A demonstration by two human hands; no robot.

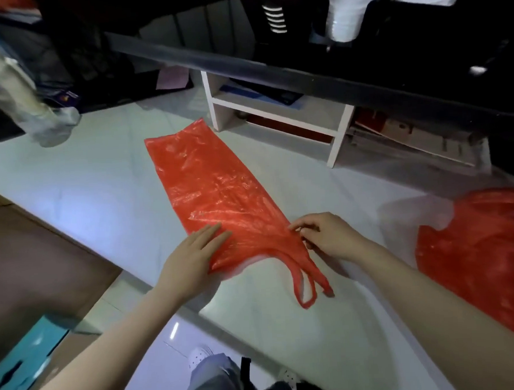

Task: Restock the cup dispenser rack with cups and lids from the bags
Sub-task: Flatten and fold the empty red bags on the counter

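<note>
An empty red plastic bag [211, 191] lies flattened on the white table [81, 184], its handles pointing toward me. My left hand [190, 256] presses flat on the bag's near left corner, fingers together. My right hand [328, 236] pinches the bag's right edge just above the handles. A second red bag [482, 252], crumpled, lies at the right edge of the table. Stacked white cups [348, 11] sit in the dark rack at the top right.
A small white shelf unit [276, 117] with books stands on the table behind the flat bag. A clear bag holding pale stacked items [19, 96] hangs over the table at the far left. Below the table's near edge are a brown box and a teal one [24, 361].
</note>
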